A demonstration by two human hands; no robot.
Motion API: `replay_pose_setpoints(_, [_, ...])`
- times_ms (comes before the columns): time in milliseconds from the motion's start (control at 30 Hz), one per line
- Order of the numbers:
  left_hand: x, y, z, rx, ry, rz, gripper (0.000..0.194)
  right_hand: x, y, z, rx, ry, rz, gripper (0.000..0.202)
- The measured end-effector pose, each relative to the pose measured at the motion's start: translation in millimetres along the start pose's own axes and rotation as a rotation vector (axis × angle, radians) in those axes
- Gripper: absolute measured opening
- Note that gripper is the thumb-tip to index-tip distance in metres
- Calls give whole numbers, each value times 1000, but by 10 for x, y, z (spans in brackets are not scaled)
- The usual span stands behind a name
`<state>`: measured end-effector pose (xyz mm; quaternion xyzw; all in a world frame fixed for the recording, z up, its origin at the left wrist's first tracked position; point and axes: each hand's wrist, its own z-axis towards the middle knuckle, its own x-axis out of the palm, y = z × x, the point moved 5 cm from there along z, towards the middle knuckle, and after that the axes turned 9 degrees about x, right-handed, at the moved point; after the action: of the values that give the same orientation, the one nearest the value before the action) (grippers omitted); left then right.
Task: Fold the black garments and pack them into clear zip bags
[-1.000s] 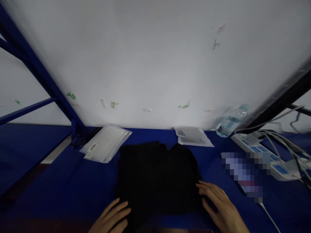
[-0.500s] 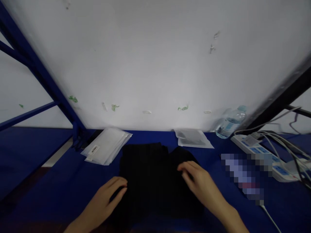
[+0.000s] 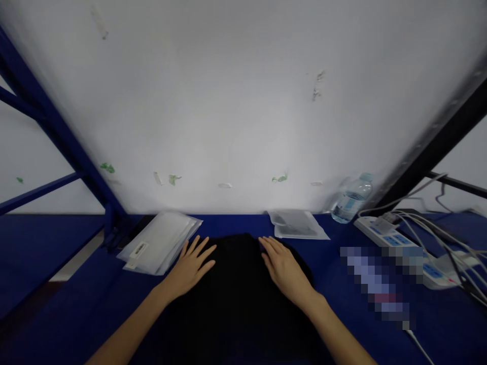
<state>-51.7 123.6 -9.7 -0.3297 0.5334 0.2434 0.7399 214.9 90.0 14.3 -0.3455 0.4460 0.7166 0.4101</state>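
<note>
A black cloth garment (image 3: 239,299) lies in the near middle of the blue surface (image 3: 95,324), its far edge short of the white wall (image 3: 243,101). The left hand (image 3: 192,268) is palm down at the garment's far left edge, fingers spread, just beside a stack of translucent plastic bags (image 3: 162,241) with a barcode label (image 3: 140,249). The right hand (image 3: 283,263) is palm down over the garment's far right part, fingers fairly close together. Neither grip is closed on anything; both are released, with the fingers extended.

Beyond the right hand, near the wall, lies another translucent bag (image 3: 299,225). Farther right stand a clear plastic bottle (image 3: 349,203) and, nearer, a white power strip (image 3: 433,276) with cables (image 3: 418,220). A pixelated device (image 3: 371,281) lies left of the strip.
</note>
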Motion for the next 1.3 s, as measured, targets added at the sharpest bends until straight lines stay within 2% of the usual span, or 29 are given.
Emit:
replay_pose_setpoints(100, [139, 39, 0, 17, -6, 46, 51, 120, -126, -135, 53, 55, -29, 49])
replay_pose_setpoints(233, [238, 50, -16, 21, -5, 125, 55, 287, -265, -132, 98, 127, -48, 65])
replay_pose_setpoints(400, [313, 45, 12, 18, -4, 219, 60, 321, -334, -116, 74, 130, -29, 66])
replay_pose_setpoints(533, [346, 2, 35, 29, -13, 246, 62, 225, -470, -75, 54, 128, -2, 55])
replay_pose_setpoints(667, [347, -25, 41, 22, -3, 242, 62, -35, -864, 111, 229, -55, -191, 31])
replay_pose_setpoints(767, [337, -34, 38, 25, -14, 231, 62, -171, -1128, 231, 321, -129, -322, 25])
replay_pose_setpoints(933, [346, -8, 32, 24, -35, 162, 60, -203, -1250, 279, 349, -155, -339, 16])
replay_pose_setpoints(1033, [263, -37, 39, -15, -106, 51, 53, -244, -1221, 301, 378, -203, -281, 17])
replay_pose_setpoints(1133, [16, -203, 68, -101, -301, -157, 39, -336, -1137, 382, 393, -278, -184, 22])
replay_pose_setpoints(1200, [-140, -385, 107, -171, -379, -438, 33, -394, -990, 438, 362, -309, -110, 24])
replay_pose_setpoints(1300, [-174, -690, 161, -341, -280, -1127, 44, -459, -569, 403, 209, -336, 150, 19])
